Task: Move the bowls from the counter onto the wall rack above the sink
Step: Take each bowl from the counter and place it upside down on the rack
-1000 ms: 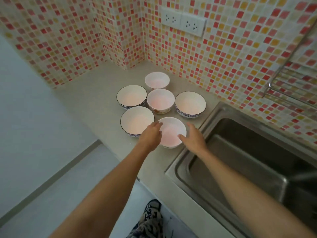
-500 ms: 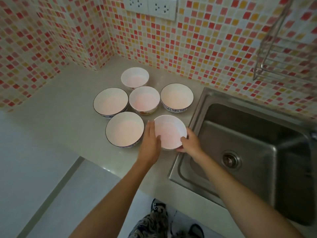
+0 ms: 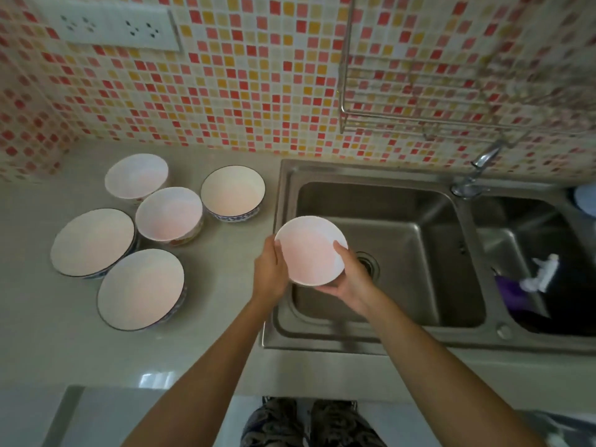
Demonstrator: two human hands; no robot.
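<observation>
I hold a small white bowl (image 3: 310,250) in the air over the left edge of the sink (image 3: 380,330). My left hand (image 3: 269,272) grips its left rim, and my right hand (image 3: 351,279) cups it from the right and below, thumb over the rim. Several more white bowls stand on the counter (image 3: 225,285) to the left, among them a large one (image 3: 141,288) nearest me and one with a blue pattern (image 3: 233,192) by the sink. The wire wall rack (image 3: 419,119) hangs on the tiles above the sink, upper right.
A tap (image 3: 477,169) stands behind the sink between its two basins. The right basin holds a purple cloth (image 3: 512,291) and a white object (image 3: 541,272). Wall sockets (image 3: 109,29) sit upper left. My shoes (image 3: 306,424) show below the counter edge.
Both hands closed on the nearest small bowl, lifted it off the counter and carried it right, over the sink. The view swung right, bringing the rack and tap into sight.
</observation>
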